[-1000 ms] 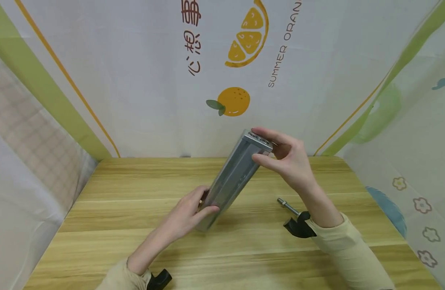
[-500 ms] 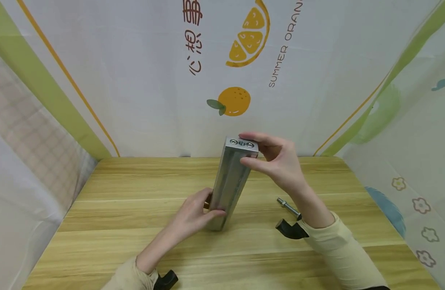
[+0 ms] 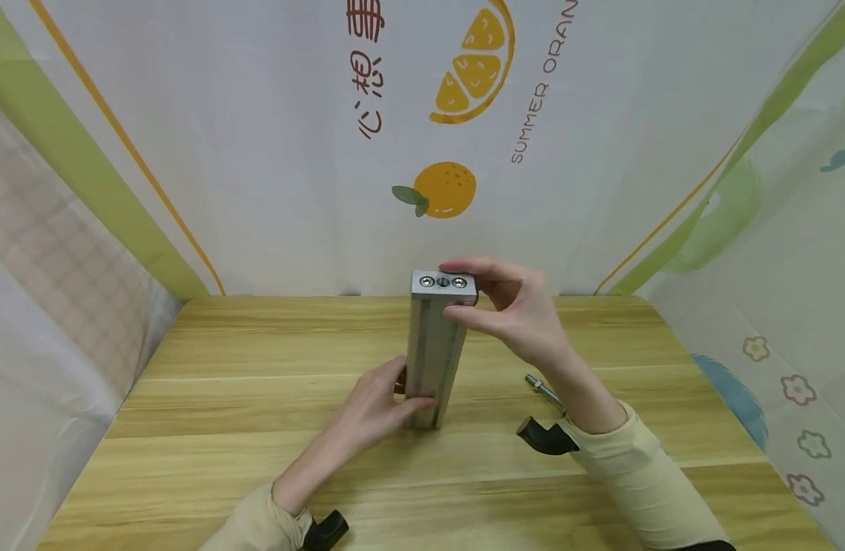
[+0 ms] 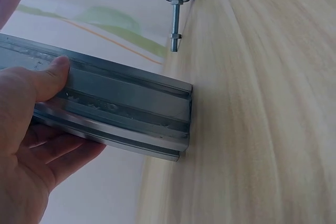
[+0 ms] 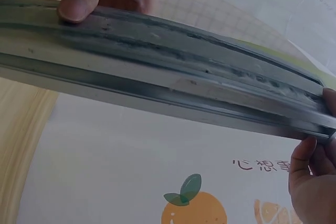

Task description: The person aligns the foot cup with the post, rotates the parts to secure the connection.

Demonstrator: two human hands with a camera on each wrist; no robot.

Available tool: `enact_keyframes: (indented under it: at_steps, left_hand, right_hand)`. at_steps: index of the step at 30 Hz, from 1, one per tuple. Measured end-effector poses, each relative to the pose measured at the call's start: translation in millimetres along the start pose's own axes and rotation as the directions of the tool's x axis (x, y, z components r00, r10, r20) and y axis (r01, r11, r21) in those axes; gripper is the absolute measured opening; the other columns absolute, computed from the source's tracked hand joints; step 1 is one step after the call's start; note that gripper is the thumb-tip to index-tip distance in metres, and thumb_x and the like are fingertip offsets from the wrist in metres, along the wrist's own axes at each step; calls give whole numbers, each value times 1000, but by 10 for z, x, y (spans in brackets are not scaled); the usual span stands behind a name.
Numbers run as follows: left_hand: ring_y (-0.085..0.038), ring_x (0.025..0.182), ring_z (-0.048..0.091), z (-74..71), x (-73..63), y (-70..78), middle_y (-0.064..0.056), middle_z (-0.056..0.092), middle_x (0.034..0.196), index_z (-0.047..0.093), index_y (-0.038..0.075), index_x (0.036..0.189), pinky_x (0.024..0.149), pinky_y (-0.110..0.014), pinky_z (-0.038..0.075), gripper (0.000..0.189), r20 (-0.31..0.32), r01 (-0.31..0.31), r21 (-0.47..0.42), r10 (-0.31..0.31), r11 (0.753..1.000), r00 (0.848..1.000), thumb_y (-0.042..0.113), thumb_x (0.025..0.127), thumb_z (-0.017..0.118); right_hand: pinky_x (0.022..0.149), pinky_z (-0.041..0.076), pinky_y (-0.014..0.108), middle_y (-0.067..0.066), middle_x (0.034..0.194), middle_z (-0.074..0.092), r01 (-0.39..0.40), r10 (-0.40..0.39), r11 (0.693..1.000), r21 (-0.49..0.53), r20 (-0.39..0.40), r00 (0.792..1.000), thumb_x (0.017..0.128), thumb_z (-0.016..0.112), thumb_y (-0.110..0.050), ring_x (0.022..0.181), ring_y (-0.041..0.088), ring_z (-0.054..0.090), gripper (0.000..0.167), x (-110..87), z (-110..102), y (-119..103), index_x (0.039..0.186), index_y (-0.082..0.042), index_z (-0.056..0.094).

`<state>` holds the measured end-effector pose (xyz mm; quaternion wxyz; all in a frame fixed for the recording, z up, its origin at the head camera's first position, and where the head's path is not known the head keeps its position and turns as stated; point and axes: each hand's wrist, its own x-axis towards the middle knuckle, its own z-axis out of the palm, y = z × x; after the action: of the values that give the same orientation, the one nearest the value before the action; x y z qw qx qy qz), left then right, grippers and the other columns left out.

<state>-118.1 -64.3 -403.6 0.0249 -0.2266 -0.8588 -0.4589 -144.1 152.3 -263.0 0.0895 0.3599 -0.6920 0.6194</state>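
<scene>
An aluminium profile (image 3: 431, 352) with grooved sides stands nearly upright over the middle of the table. Its top end plate (image 3: 443, 283) faces up, with a row of three holes. My left hand (image 3: 377, 399) grips the lower part, thumb across the front face. Up at the end plate, my right hand (image 3: 515, 306) holds the right edge between thumb and fingers. In the left wrist view the profile's lower end (image 4: 184, 121) is right at the tabletop. A levelling foot (image 4: 177, 11), with black base, threaded rod and nut, is beyond it.
The wooden table (image 3: 257, 360) reaches back to a white printed curtain (image 3: 291, 191). Right of the profile, the levelling foot's rod (image 3: 543, 389) shows, its base hidden behind my right wrist. Black wrist-worn devices (image 3: 546, 436) jut from both sleeves.
The profile has swung from a rightward lean to nearly upright. My right hand has moved left and slightly down with its top end; my left hand has shifted slightly right.
</scene>
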Motion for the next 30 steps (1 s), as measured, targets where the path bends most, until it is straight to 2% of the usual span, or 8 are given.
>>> enact_keyframes:
  at_steps: [6, 12, 18, 30]
  left_hand:
    - [-19, 97, 74, 2, 38, -38, -9, 75, 112, 62, 8, 125, 80, -29, 61, 48, -40, -32, 36, 34, 999, 999, 19, 83, 85]
    - [-18, 96, 74, -8, 85, -81, -10, 75, 110, 62, 6, 124, 80, -29, 61, 48, -63, -74, 44, 77, 996, 995, 18, 83, 85]
    - [-19, 98, 74, 2, 107, -102, -10, 75, 112, 62, 7, 126, 81, -31, 61, 50, -63, -61, 30, 63, 998, 996, 18, 84, 85]
    - [-23, 100, 75, 46, 139, -117, -12, 74, 115, 61, 6, 127, 83, -33, 62, 50, -61, -53, 11, 54, 999, 997, 19, 84, 84]
  right_hand:
    - [92, 54, 22, -7, 120, 73, -6, 6, 1000, -7, 9, 1000, 81, 78, 9, 104, 14, 66, 45, 11, 18, 9, 125, 11, 65]
    - [92, 54, 23, -7, 121, 73, -18, 18, 1000, -9, 4, 1000, 82, 79, 7, 105, 14, 66, 45, 32, 26, 13, 126, 9, 65]
    - [88, 52, 21, -6, 120, 73, -22, 22, 1000, -8, -12, 1000, 83, 77, 9, 100, 13, 63, 46, 44, 25, 54, 128, 9, 65]
    - [93, 53, 21, -5, 124, 71, -14, 13, 1000, -18, -59, 998, 85, 74, 9, 103, 12, 64, 50, 40, 1, 150, 134, 7, 62]
